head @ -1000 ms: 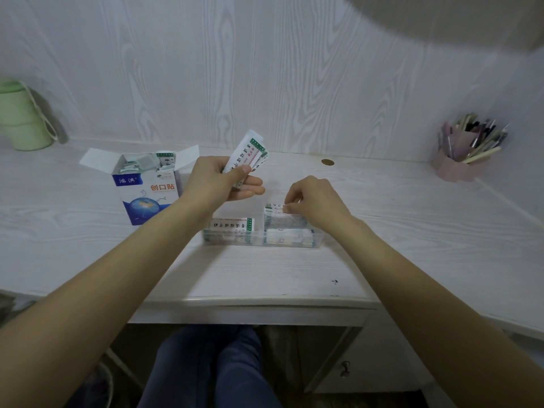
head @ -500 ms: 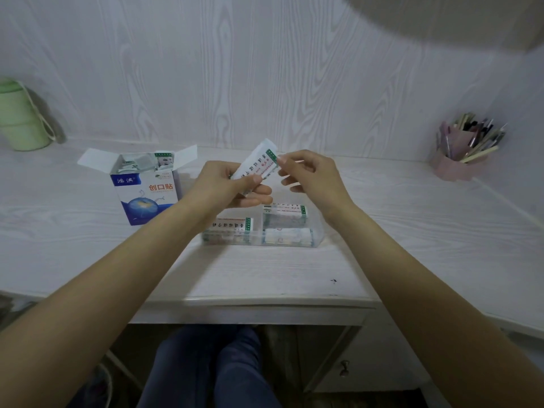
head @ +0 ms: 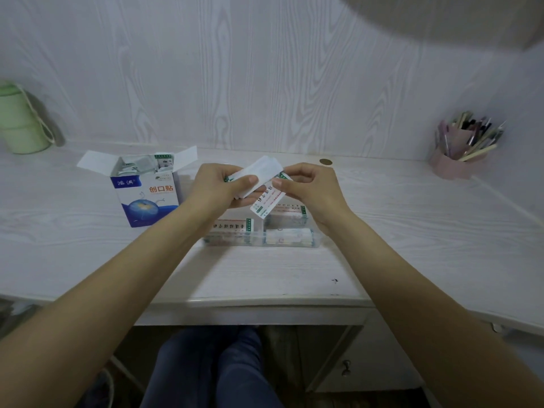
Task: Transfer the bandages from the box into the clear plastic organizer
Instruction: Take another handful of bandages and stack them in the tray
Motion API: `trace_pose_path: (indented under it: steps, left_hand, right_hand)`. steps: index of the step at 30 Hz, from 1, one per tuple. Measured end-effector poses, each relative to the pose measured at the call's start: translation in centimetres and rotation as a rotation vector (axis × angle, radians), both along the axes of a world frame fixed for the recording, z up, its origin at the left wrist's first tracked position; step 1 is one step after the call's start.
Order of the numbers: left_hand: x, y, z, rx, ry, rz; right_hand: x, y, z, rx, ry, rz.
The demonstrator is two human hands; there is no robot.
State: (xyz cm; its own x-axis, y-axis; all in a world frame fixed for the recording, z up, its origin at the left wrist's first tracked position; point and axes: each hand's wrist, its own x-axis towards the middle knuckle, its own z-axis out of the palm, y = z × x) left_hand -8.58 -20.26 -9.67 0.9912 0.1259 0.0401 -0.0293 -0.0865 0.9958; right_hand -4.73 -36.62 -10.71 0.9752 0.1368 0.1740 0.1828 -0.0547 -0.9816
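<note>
Clear plastic organizer (head: 312, 244) holds bandages (head: 287, 237); box (head: 147, 198) open.

Our left hand (head: 219, 187) and right hand (head: 312, 187) pinch white paper-wrapped bandages (head: 265, 184) above the clear plastic organizer (head: 262, 241).

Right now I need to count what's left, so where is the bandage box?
In the head view the open bandage box stands upright on the desk, left of the left hand and the clear plastic organizer, with the green container farther left.
</note>
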Motion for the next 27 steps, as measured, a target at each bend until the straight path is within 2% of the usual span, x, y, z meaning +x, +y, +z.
trace_pose_path:
  steps: [3,8,12,16,27]
  left_hand:
    - [-0.1,0.3,-0.1,-0.047,-0.015,0.010]
    - [0.1,0.4,-0.2,-0.094,-0.027,0.048]
    - [0.2,0.1,0.1,-0.108,-0.029,0.046]
    - [0.2,-0.1,0.2,-0.106,-0.039,0.037]
    - [0.1,0.6,0.0,-0.075,-0.027,0.035]
  right_hand:
    - [-0.1,-0.5,0.0,0.023,0.009,-0.034]
    - [1.0,-1.5,-0.5,0.017,0.017,-0.261]
    - [1.7,-1.8,-1.2,-0.241,-0.044,-0.313]
    - [1.3,-1.4,-1.3,-0.607,-0.206,-0.281]
    - [1.5,-0.8,-1.6,-0.932,-0.171,-0.157]
